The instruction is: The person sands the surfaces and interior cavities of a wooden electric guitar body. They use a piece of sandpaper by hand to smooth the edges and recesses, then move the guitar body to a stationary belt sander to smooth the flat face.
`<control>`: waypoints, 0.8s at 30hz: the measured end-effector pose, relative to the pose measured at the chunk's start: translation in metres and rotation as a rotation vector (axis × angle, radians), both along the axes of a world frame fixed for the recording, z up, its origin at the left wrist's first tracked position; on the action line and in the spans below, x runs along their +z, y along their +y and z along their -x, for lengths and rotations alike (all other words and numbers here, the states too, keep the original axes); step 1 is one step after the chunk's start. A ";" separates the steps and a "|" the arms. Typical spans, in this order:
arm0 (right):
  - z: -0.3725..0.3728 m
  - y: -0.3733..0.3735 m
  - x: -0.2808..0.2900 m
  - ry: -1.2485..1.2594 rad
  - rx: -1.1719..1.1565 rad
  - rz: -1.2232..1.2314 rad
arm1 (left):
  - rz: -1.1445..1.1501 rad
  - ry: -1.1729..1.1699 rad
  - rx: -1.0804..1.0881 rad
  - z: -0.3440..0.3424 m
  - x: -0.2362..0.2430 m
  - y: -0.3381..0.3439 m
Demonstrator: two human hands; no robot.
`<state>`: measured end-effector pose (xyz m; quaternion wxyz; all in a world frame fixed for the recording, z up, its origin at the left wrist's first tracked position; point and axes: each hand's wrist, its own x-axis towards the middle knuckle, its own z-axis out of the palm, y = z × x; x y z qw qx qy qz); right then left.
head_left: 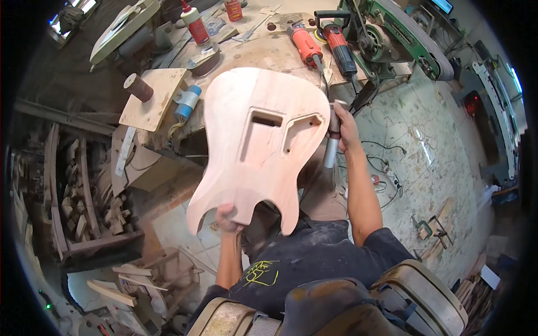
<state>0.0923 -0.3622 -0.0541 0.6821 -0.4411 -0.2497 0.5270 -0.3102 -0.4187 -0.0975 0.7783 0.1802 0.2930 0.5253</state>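
Note:
An unfinished pale wooden electric guitar body (260,168) is held up in front of me, its two horns toward me and its routed cavities facing up. My left hand (228,218) grips it at the neck end, between the horns, with the fingers partly hidden beneath. Beside the body's right edge, my right hand (348,130) is closed around a short cylinder (331,151), brown above and silver at its lower end. Whether that cylinder touches the body I cannot tell.
Behind lies a cluttered workbench (258,50) with a red angle grinder (305,45), a red-and-black power tool (339,47) and a glue bottle (194,23). A green belt sander (392,33) stands right. Cables (392,173) cross the floor; a crate of wood offcuts (89,246) stands left.

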 end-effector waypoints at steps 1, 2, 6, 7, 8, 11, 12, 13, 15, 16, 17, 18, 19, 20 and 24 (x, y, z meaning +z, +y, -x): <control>0.006 0.011 0.013 -0.163 -0.016 0.045 | -0.006 0.023 0.040 0.015 0.003 -0.008; 0.009 0.022 0.024 -0.226 -0.010 0.118 | -0.006 0.031 0.042 0.030 0.009 -0.015; 0.018 0.078 0.055 -0.336 0.086 0.232 | -0.029 0.148 0.035 0.059 0.014 -0.038; 0.023 0.099 0.061 -0.419 0.150 0.249 | 0.003 0.177 0.031 0.065 0.011 -0.043; 0.030 0.121 0.068 -0.504 0.209 0.267 | -0.004 0.174 0.016 0.076 0.003 -0.048; 0.057 0.189 0.076 -0.719 0.288 0.136 | 0.023 -0.054 -0.099 0.097 -0.029 -0.062; 0.048 0.209 0.071 -0.904 0.251 0.100 | 0.055 -0.034 -0.040 0.090 -0.035 -0.064; 0.030 0.227 0.062 -1.038 0.236 0.111 | 0.051 -0.053 -0.103 0.081 -0.036 -0.064; 0.003 0.242 0.053 -1.204 0.221 0.149 | 0.067 -0.052 -0.117 0.073 -0.034 -0.061; -0.005 0.238 0.057 -1.241 0.223 0.175 | 0.067 -0.050 -0.110 0.073 -0.032 -0.059; 0.016 0.220 0.066 -1.228 0.163 0.098 | 0.072 -0.039 -0.070 0.079 -0.031 -0.062; 0.027 0.197 0.075 -1.221 0.087 0.029 | 0.071 -0.037 -0.052 0.078 -0.029 -0.060; 0.017 0.172 0.074 -1.156 0.110 -0.001 | 0.074 -0.046 -0.056 0.072 -0.028 -0.054; 0.010 0.148 0.069 -1.089 0.130 -0.033 | 0.074 -0.052 -0.057 0.063 -0.026 -0.047; -0.026 0.048 -0.010 -0.434 0.165 -0.203 | 0.064 -0.102 -0.166 0.000 -0.023 -0.008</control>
